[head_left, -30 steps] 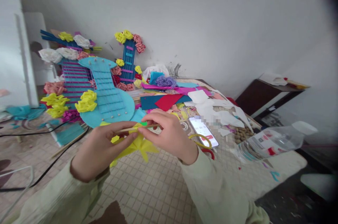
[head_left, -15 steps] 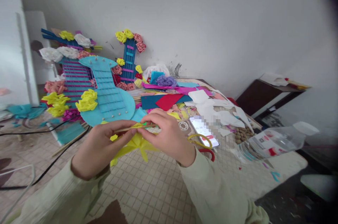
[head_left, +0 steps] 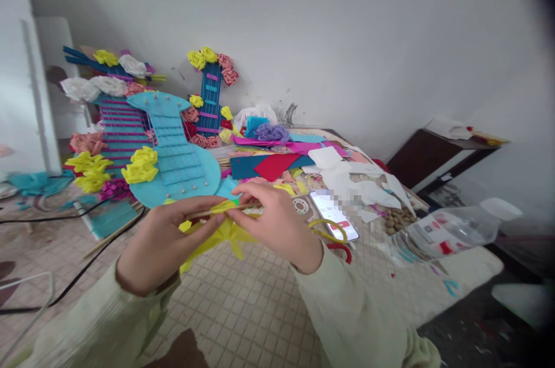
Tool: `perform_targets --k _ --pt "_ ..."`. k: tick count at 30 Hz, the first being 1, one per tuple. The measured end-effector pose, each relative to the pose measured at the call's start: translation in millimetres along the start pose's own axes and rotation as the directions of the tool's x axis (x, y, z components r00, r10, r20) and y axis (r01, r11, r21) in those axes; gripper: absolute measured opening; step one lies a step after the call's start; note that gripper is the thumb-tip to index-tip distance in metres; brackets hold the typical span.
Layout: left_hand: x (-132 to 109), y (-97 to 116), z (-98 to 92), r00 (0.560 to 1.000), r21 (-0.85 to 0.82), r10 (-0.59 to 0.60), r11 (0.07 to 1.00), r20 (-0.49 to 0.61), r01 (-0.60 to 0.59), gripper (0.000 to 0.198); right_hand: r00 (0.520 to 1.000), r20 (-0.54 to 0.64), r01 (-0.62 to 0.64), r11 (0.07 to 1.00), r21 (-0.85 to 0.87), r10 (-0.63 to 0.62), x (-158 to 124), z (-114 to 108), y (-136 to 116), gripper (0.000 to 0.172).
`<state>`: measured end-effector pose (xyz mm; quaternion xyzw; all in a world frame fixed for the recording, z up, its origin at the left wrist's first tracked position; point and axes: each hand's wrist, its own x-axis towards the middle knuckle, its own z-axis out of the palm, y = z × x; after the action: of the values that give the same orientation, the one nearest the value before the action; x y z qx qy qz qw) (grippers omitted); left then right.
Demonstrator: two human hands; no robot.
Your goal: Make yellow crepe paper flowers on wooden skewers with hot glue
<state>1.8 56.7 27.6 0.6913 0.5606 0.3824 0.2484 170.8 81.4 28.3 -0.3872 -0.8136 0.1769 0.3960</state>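
Head view: both hands together over the tabletop (head_left: 251,298), well in from its right edge. Left hand (head_left: 160,238): grip pinching a thin pale stick (head_left: 203,214) and a bit of yellow material, thumb below, index finger above. Right hand (head_left: 277,220): thumb and index fingertips pressed close around the stick's other end, almost meeting the left fingertips. Stick lies nearly level across the gap. Yellow petal-like piece (head_left: 236,245) hangs below the fingers, partly hidden by them; whether it touches the surface, cannot tell. Just beyond the left hand, a light-blue guitar-shaped panel (head_left: 203,166) with strings leans upright, yellow flowers (head_left: 141,164) at its side. Beside the right wrist, a yellow loop (head_left: 332,231) and a lit phone (head_left: 336,219). Toward the far edge, a red sheet (head_left: 276,166) and purple yarn (head_left: 272,134). Near the right edge, a clear bottle (head_left: 446,235) lies tilted.
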Motion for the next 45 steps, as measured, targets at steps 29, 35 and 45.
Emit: perform_targets --k 29,35,45 --pt "1 -7 -3.3 1.0 0.01 0.015 1.0 -0.022 -0.015 0.031 0.987 0.135 0.096 0.995 -0.032 -0.091 2 -4 6 0.023" --pt "1 -8 -7.6 0.999 -0.052 0.011 0.999 0.044 -0.009 0.037 0.994 0.064 0.087 0.996 0.008 -0.087 2 -3 7 0.027" --pt "-5 7 -8.0 0.988 -0.179 0.143 0.975 0.059 -0.13 0.043 0.998 -0.044 0.037 0.998 0.057 -0.034 5 -13 2 0.024"
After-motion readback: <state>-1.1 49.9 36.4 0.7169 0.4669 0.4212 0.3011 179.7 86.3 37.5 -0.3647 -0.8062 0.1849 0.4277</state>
